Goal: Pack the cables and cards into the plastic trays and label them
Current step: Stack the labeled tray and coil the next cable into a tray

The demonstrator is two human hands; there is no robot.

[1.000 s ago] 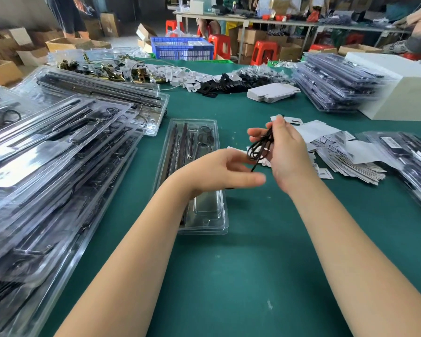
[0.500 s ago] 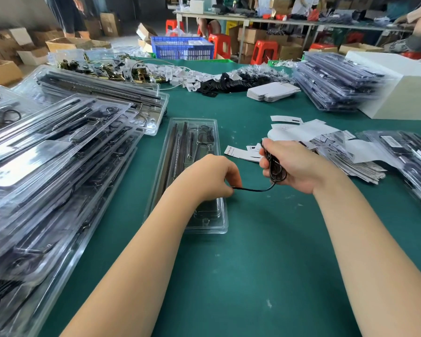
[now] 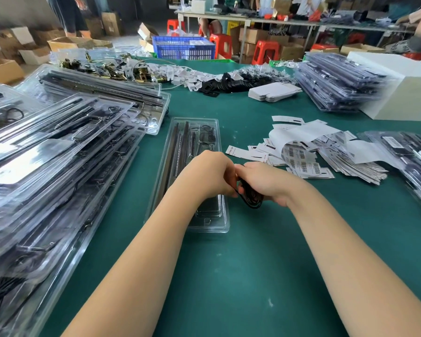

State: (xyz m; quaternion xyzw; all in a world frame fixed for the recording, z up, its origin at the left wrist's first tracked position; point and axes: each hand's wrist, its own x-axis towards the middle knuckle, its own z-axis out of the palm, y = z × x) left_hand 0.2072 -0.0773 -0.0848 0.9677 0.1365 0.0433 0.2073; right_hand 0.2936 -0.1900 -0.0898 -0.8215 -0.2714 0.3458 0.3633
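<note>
a: two hands over a green table (image 3: pixel 229 276), that's what i have on my feed. beyond them the room has cardboard boxes, a blue crate (image 3: pixel 184 48), red stools (image 3: pixel 265 51) and another long table with people at it.

b: and the tray?

a: one open clear plastic tray (image 3: pixel 210 221) lies under my left hand (image 3: pixel 208 175), its long axis running away from me, tilted a little to the right at the far end. dark rods inside lie along that same axis.

b: the cable?

a: the black cable (image 3: pixel 252 199) is coiled into a small loop, hanging below my right hand (image 3: pixel 267 182), just right of the tray's near end. right fingers curl round the coil; left fingers are curled and pinch it at their tips. the hands touch.

b: cards?

a: barcode cards (image 3: pixel 301 164) are scattered just beyond the right hand. filled trays (image 3: pixel 46 166) are stacked left of the left hand.
</note>
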